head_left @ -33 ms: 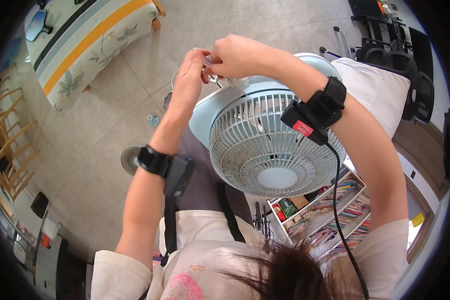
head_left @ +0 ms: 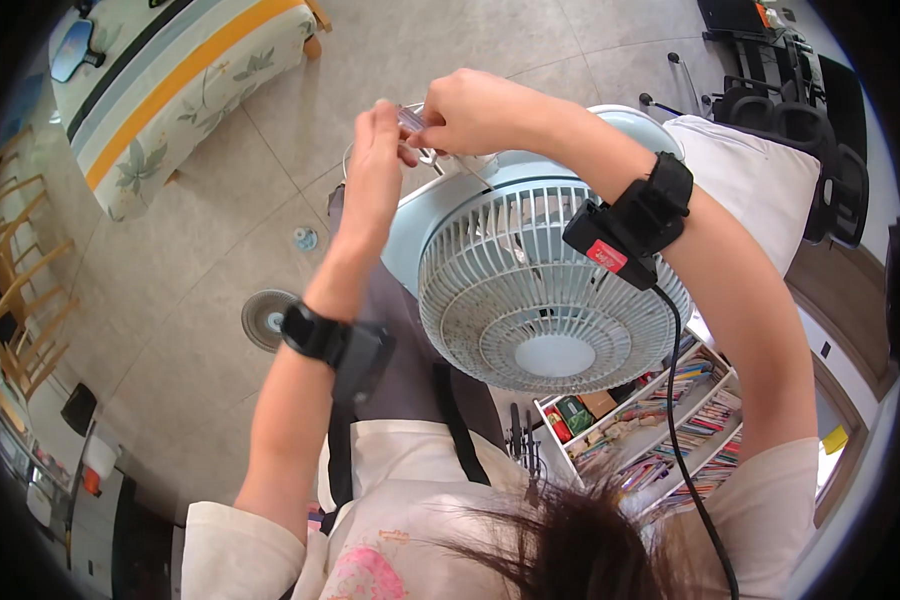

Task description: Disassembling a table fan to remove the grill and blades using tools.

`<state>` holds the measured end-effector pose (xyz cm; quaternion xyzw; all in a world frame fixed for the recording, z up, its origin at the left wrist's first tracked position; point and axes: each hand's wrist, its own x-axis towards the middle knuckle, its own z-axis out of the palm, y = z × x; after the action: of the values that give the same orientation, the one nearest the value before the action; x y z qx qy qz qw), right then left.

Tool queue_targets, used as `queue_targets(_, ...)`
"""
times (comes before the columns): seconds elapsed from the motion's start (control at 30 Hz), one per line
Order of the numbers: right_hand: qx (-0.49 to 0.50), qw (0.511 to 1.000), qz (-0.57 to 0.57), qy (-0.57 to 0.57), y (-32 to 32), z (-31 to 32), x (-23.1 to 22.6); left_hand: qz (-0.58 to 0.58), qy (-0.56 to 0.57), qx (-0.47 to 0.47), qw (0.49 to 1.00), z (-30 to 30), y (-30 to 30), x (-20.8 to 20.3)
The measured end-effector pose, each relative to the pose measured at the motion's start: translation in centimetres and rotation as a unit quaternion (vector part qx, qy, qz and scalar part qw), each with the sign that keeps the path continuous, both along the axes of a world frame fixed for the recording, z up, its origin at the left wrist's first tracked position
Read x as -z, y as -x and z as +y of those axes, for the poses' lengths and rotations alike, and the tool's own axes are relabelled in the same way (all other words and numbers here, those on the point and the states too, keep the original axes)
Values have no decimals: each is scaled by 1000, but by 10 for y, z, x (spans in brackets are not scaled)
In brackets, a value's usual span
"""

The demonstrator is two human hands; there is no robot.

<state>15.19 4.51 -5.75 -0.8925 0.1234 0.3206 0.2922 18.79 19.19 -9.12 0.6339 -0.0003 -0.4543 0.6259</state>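
Observation:
A light-blue electric fan [head_left: 555,295] with a dusty white grille lies in front of my body and tilts toward me. Beyond its far-left edge, my right hand [head_left: 465,112] is closed, thumb and fingers pinching a small clear, shiny rod-like piece [head_left: 409,119]. Its lower end, by pale thin parts at the fan's edge, is mostly covered by my fingers. Beside it, my left hand [head_left: 376,160] has straightened fingers, with the thumb near the rod; whether it touches is hard to tell. Black straps with small devices circle both forearms.
A round grey grille-like disc [head_left: 267,320] and a small bottle [head_left: 305,239] are on the tiled floor. A covered table [head_left: 200,100] stands far left, a white cushion [head_left: 745,185] right of the fan. A bookshelf [head_left: 660,430] is below right; a black cable [head_left: 673,400] hangs from my right forearm.
My left hand's fingers have straightened and come away from the clear rod, showing more of it. My left forearm has shifted slightly. The right hand and the fan look unmoved.

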Motion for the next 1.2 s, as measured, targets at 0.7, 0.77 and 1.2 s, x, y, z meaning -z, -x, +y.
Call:
queue_targets(0.7, 17, 990, 132, -55, -9, -12, 4, -306, -25, 287, 907, 20, 48, -35)
queue_targets(0.77, 26, 987, 143, -66, -9, -13, 5, -273, -28, 296, 915, 15, 43, -31)
queue_targets(1.2, 10, 991, 12, -135, -6, -8, -29, -224, -48, 278, 933, 12, 48, -39)
